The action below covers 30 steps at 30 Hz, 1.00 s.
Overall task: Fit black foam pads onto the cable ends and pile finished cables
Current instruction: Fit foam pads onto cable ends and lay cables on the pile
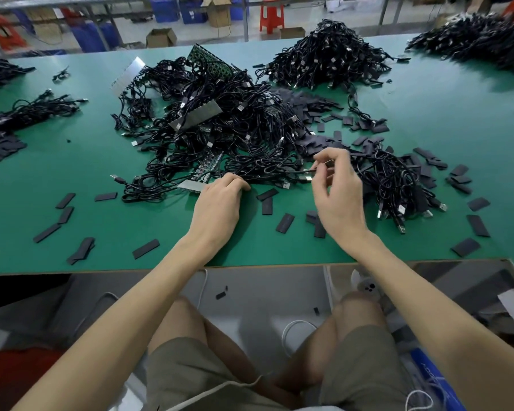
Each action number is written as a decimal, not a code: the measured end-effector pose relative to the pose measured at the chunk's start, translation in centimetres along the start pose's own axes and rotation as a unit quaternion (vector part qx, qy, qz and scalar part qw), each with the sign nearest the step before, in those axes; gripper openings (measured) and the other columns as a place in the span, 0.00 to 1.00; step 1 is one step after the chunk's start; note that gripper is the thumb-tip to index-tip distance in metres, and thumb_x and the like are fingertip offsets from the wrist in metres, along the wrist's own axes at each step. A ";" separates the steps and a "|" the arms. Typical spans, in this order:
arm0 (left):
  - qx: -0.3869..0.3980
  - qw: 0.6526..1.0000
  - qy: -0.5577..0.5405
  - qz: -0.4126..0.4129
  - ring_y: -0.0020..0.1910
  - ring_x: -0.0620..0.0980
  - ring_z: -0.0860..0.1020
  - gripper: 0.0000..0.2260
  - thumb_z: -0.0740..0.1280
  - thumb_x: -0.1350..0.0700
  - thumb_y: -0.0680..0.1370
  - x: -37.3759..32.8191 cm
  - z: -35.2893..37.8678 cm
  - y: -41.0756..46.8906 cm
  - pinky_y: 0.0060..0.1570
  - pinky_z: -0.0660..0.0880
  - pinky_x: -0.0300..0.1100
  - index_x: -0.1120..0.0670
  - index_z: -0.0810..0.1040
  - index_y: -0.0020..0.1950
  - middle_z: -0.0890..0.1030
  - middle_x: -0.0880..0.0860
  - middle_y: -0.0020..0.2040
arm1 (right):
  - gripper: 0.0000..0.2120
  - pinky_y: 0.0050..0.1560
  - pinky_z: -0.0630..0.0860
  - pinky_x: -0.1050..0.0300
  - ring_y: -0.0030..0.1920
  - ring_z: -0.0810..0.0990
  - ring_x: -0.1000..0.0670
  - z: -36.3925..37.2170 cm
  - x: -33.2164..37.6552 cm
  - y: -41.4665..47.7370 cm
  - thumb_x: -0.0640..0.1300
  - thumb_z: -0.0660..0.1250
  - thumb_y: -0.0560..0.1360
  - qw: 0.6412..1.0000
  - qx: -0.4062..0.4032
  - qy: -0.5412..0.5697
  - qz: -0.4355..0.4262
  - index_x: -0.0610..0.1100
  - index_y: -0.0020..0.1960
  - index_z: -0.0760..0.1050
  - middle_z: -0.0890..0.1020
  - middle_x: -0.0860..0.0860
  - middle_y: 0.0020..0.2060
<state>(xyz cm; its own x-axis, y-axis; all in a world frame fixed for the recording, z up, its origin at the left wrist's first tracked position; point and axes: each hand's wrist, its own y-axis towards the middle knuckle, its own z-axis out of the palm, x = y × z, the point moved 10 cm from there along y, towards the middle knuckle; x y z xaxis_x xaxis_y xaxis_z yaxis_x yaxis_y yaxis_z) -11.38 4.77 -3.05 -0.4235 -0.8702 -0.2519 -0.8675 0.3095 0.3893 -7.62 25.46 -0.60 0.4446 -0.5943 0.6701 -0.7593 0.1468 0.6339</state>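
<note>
Olive-grey cloth shorts (pixel 190 369) and bare knees sit nearest, under the edge of the green-topped work table (pixel 107 232); both forearms reach out over it. The left hand (pixel 220 200) lies knuckles-up, its fingers curled down onto a thin black cable (pixel 279 172) where it leaves the large central tangle of black cables (pixel 220 123). The right hand (pixel 336 188) is raised, thumb and forefinger pinching the same cable close to its metal-tipped plug (pixel 307 178), the other fingers loosely bent. Neither hand appears to hold a pad, so the step looks like drawing one cable free and presenting its end. Flat black rectangular foam pads (pixel 267 194) lie loose just below the stretched cable. The next move probably calls for picking one up, fitting it on the plug, then dropping the cable on the smaller heap of cables at the right (pixel 398 185).
</note>
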 end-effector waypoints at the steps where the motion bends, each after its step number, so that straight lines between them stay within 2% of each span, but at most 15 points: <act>1: 0.000 1.000 -0.004 -0.005 0.59 0.57 0.78 0.11 0.60 0.62 0.85 0.1 0.0 0.2 0.60 0.73 0.50 0.58 0.81 0.62 0.79 0.53 0.62 | 0.05 0.39 0.73 0.58 0.39 0.75 0.53 -0.4 -0.2 0.1 0.39 0.58 0.83 1.000 -0.018 0.011 0.010 0.46 0.58 0.68 0.78 0.49 0.45; 5: -0.007 1.000 -0.017 -0.026 0.58 0.56 0.78 0.11 0.60 0.63 0.84 0.4 0.0 1.2 0.59 0.73 0.51 0.58 0.81 0.61 0.80 0.53 0.61 | 0.07 0.37 0.72 0.59 0.37 0.75 0.51 -1.5 -0.3 0.1 0.37 0.58 0.83 0.997 -0.056 0.038 0.027 0.48 0.57 0.67 0.78 0.47 0.44; 9: -0.008 0.999 -0.017 -0.041 0.58 0.56 0.77 0.12 0.60 0.63 0.84 0.3 0.5 2.3 0.61 0.72 0.52 0.57 0.81 0.61 0.80 0.53 0.60 | 0.05 0.35 0.69 0.61 0.34 0.72 0.54 -2.7 -0.8 0.1 0.39 0.56 0.84 0.992 -0.106 0.052 0.045 0.47 0.58 0.67 0.78 0.50 0.44; 11: -0.008 0.999 -0.017 -0.051 0.59 0.56 0.77 0.12 0.59 0.63 0.84 0.6 0.7 2.6 0.62 0.71 0.52 0.58 0.81 0.61 0.79 0.54 0.61 | 0.05 0.34 0.73 0.53 0.35 0.74 0.52 -4.1 -1.6 0.0 0.40 0.54 0.84 0.982 -0.162 0.062 0.067 0.47 0.58 0.66 0.77 0.52 0.44; 14: -0.012 0.997 -0.023 -0.068 0.59 0.56 0.77 0.12 0.59 0.63 0.84 1.3 0.7 2.9 0.62 0.71 0.52 0.58 0.81 0.61 0.79 0.54 0.61 | 0.06 0.39 0.76 0.40 0.38 0.76 0.40 -5.8 -3.7 -0.6 0.41 0.52 0.84 0.958 -0.236 0.103 0.129 0.47 0.59 0.64 0.77 0.46 0.44; 17: -0.012 0.996 -0.033 -0.081 0.60 0.56 0.76 0.11 0.60 0.62 0.84 1.6 0.8 3.3 0.64 0.70 0.52 0.58 0.80 0.61 0.79 0.54 0.60 | 0.06 0.37 0.75 0.39 0.38 0.76 0.39 -5.1 -2.9 -0.4 0.41 0.51 0.85 0.966 -0.213 0.097 0.110 0.48 0.59 0.64 0.78 0.42 0.45; 21: -0.008 0.995 -0.048 -0.088 0.61 0.55 0.75 0.09 0.62 0.59 0.84 1.7 1.0 3.8 0.65 0.69 0.51 0.56 0.79 0.62 0.78 0.53 0.60 | 0.05 0.33 0.77 0.47 0.33 0.78 0.50 -3.9 -1.4 -0.1 0.44 0.53 0.85 0.980 -0.164 0.083 0.074 0.49 0.60 0.64 0.80 0.49 0.45; 23: -0.005 0.996 -0.031 -0.078 0.60 0.55 0.75 0.09 0.62 0.56 0.84 1.4 1.2 3.6 0.65 0.68 0.49 0.56 0.79 0.61 0.77 0.53 0.60 | 0.05 0.33 0.78 0.50 0.33 0.79 0.52 -3.8 -1.5 -0.1 0.45 0.56 0.85 0.981 -0.159 0.077 0.074 0.49 0.60 0.63 0.81 0.50 0.43; 27: -0.037 0.999 0.010 -0.015 0.57 0.57 0.74 0.12 0.62 0.51 0.85 -0.2 0.8 2.6 0.63 0.63 0.48 0.57 0.81 0.56 0.77 0.54 0.56 | 0.09 0.37 0.78 0.51 0.32 0.79 0.52 -3.5 -1.2 0.0 0.47 0.61 0.85 0.985 -0.143 0.074 0.066 0.47 0.63 0.64 0.80 0.44 0.36; 30: -0.064 0.997 0.018 0.044 0.58 0.54 0.73 0.12 0.66 0.46 0.82 -1.6 0.0 2.1 0.62 0.60 0.50 0.53 0.84 0.52 0.78 0.51 0.55 | 0.13 0.37 0.75 0.54 0.33 0.78 0.51 -3.4 -1.3 -0.1 0.47 0.62 0.84 0.986 -0.137 0.065 0.067 0.43 0.65 0.65 0.77 0.45 0.36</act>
<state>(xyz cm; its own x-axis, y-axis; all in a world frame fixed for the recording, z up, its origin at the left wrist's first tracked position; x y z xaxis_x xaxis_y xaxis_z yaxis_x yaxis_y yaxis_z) -12.48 6.84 -1.82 -0.4845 -0.8560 -0.1803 -0.7865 0.3361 0.5182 -6.54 28.88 -0.18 0.4195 -0.4511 0.7877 -0.6660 0.4367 0.6048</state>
